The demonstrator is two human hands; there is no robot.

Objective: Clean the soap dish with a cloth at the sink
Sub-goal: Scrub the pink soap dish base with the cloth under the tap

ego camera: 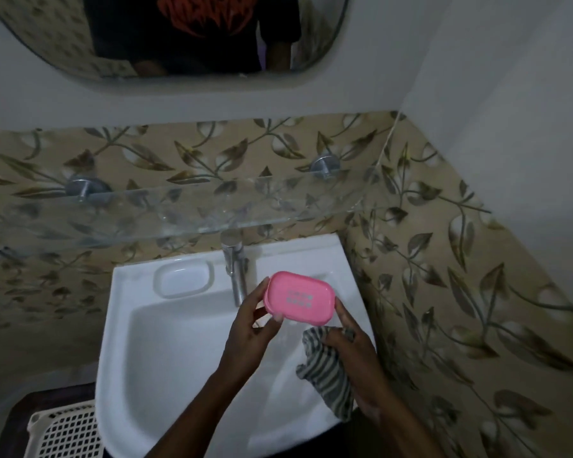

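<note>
A pink plastic soap dish (299, 298) is held over the white sink (179, 342), just in front of the tap. My left hand (250, 332) grips its left end with fingers and thumb. My right hand (353, 350) holds a grey striped cloth (328, 375) in its curled fingers, and its thumb touches the dish's right end. The cloth hangs down over the sink's right side. The dish's underside is hidden.
A chrome tap (236, 272) stands at the sink's back, with a moulded soap recess (183, 279) to its left. A glass shelf (179, 209) juts out above. Leaf-patterned tiled wall closes in on the right. A white perforated basket (63, 431) sits at lower left.
</note>
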